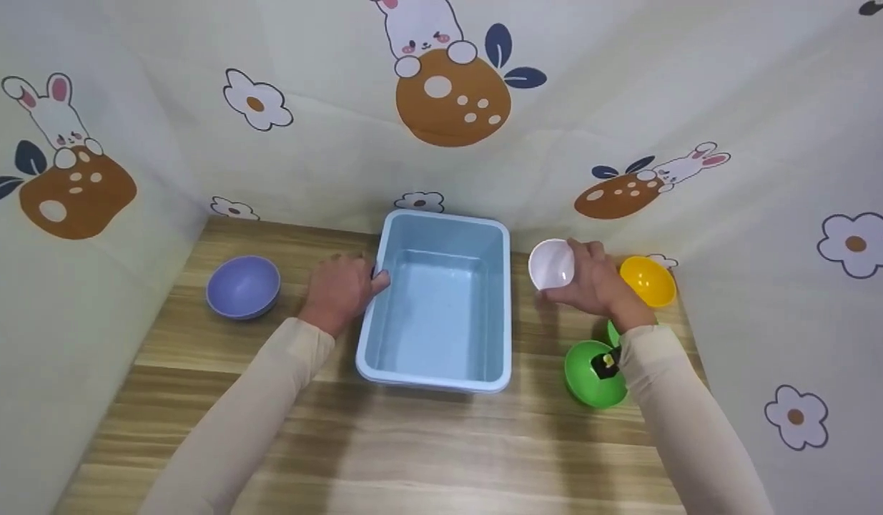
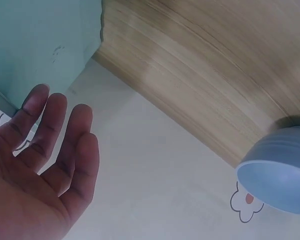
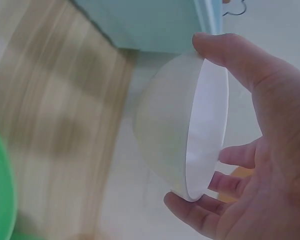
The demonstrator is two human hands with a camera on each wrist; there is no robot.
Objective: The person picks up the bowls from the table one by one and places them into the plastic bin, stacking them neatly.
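Note:
My right hand (image 1: 590, 282) grips a small white bowl (image 1: 550, 265) by its rim, right of the light blue basin (image 1: 505, 307). In the right wrist view, the bowl (image 3: 165, 120) is tipped on its side, thumb on one edge and fingers at the opposite one. At the basin's left rim is my left hand (image 1: 339, 290), its thumb lying over the edge. The left wrist view shows the fingers (image 2: 79, 125) loosely bent beside the basin's outer wall (image 2: 45, 45), with the thumb hidden.
A purple bowl (image 1: 242, 287) stands left of the basin on the wooden table (image 1: 412, 458). To the right are a yellow bowl (image 1: 648, 281) and a green bowl (image 1: 595, 386), with another green piece partly behind my right wrist. Patterned cloth (image 1: 327, 157) surrounds the table's back and sides.

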